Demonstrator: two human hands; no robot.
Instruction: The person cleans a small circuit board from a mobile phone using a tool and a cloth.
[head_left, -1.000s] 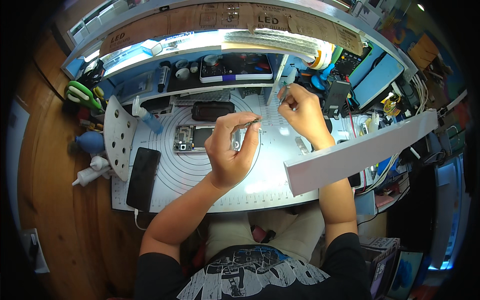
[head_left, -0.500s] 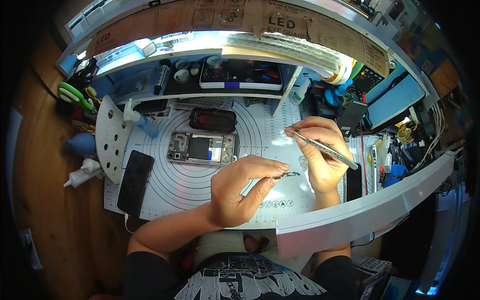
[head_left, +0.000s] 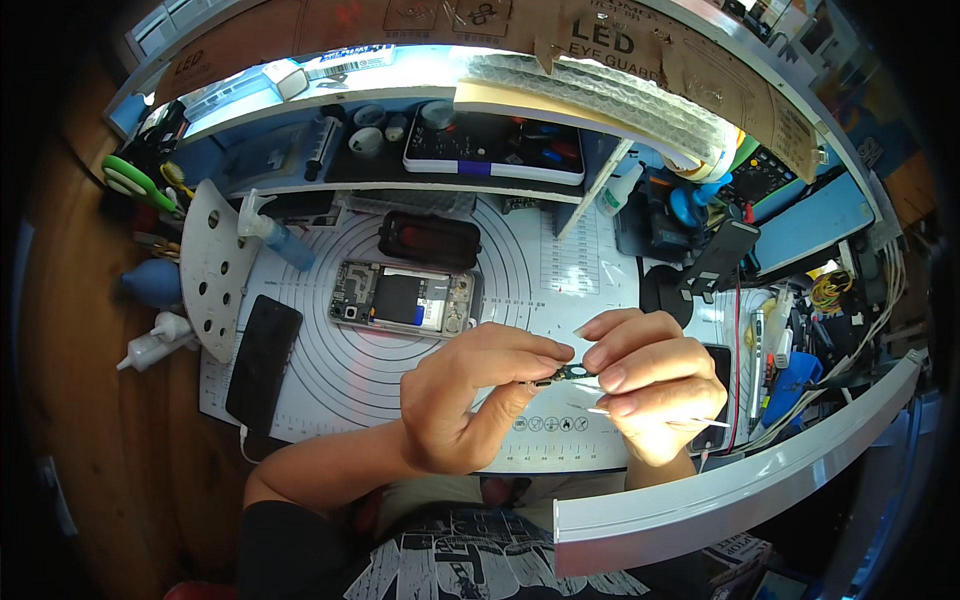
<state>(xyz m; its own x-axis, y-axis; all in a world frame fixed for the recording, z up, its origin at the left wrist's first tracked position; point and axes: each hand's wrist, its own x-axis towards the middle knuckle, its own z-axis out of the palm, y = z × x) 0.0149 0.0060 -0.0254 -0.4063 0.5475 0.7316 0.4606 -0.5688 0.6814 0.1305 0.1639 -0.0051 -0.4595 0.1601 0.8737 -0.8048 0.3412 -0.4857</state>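
Note:
My left hand (head_left: 455, 400) pinches a small dark phone part (head_left: 574, 372) with thumb and fingertips, above the white mat. The part shows ring-like openings at its right end; its exact kind is too small to make out. My right hand (head_left: 660, 380) has its fingertips at that right end. A pair of tweezers (head_left: 702, 423) is tucked in the right hand, its tail sticking out to the right and most of it hidden by the fingers. Beyond the left hand lies an opened phone (head_left: 402, 297), its circuit board and black battery exposed, apart from both hands.
A dark case (head_left: 430, 240) lies behind the opened phone. At left are a black phone (head_left: 264, 362) on a cable, a spray bottle (head_left: 280, 238) and a perforated white holder (head_left: 212, 290). A white curved bar (head_left: 720, 500) crosses the right forearm. A shelf (head_left: 440, 183) spans the back.
My right hand has come down to the small part, its tweezers turned from a raised, pointing grip to tucked in the fingers. The left hand keeps its pinch, slightly left and lower.

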